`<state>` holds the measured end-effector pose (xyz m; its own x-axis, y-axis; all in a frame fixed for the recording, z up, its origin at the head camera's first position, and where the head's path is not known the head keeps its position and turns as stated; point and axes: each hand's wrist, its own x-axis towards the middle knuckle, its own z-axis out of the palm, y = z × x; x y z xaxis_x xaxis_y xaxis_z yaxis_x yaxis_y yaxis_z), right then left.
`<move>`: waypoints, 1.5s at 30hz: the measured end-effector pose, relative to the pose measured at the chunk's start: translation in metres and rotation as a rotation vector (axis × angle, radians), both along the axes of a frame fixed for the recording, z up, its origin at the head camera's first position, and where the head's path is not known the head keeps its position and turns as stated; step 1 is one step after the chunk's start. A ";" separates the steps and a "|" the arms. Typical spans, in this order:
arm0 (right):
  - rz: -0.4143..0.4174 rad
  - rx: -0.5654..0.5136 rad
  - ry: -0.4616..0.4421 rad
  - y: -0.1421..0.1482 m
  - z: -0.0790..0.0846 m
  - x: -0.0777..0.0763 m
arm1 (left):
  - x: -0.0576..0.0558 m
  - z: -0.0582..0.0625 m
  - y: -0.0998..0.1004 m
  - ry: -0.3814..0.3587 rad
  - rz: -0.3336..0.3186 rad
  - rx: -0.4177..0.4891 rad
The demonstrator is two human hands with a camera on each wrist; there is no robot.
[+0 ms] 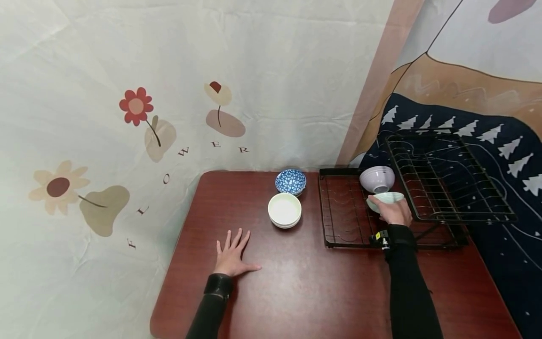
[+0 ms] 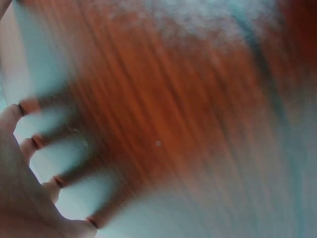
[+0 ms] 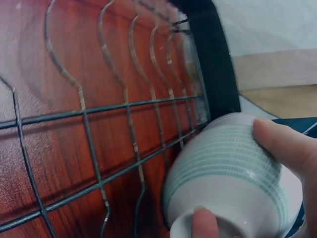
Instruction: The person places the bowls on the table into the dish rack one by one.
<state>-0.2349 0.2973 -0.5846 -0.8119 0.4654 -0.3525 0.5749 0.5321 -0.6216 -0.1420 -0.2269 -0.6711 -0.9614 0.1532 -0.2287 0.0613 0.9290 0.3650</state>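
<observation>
In the head view my right hand (image 1: 396,213) holds a pale bowl (image 1: 388,197) over the lower tier of a black wire dish rack (image 1: 345,246). The right wrist view shows green banding on this bowl (image 3: 225,163); the thumb is on its side and a fingertip is at its foot ring. Just behind it a light purplish bowl (image 1: 376,177) leans tilted in the rack, its foot facing me. My left hand (image 1: 230,260) rests on the tabletop, fingers spread, holding nothing; its fingers (image 2: 52,183) also show in the left wrist view.
Left of the rack stand a cream-white bowl (image 1: 284,209), apparently stacked on another, and a blue-and-white patterned bowl (image 1: 290,181) behind it. The rack's upper tier (image 1: 449,174) overhangs on the right. A patterned cloth (image 1: 271,84) hangs behind the brown table (image 1: 305,292).
</observation>
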 end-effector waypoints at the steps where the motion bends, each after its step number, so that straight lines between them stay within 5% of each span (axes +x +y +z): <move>1: -0.004 0.004 0.004 0.000 -0.001 -0.001 | 0.000 0.000 0.000 0.004 -0.002 0.001; 18: 0.023 -0.008 -0.037 0.008 -0.011 -0.019 | 0.001 0.002 0.001 -0.002 0.003 0.000; 25: -0.040 -0.008 -0.022 0.005 -0.018 -0.023 | 0.001 -0.002 0.001 -0.008 0.004 0.001; 33: -0.131 -0.028 0.093 -0.010 -0.031 -0.023 | 0.003 -0.001 -0.001 -0.007 0.012 -0.003; 45: -0.095 -0.013 0.043 -0.009 -0.025 -0.018 | 0.001 -0.001 0.000 0.005 0.014 0.007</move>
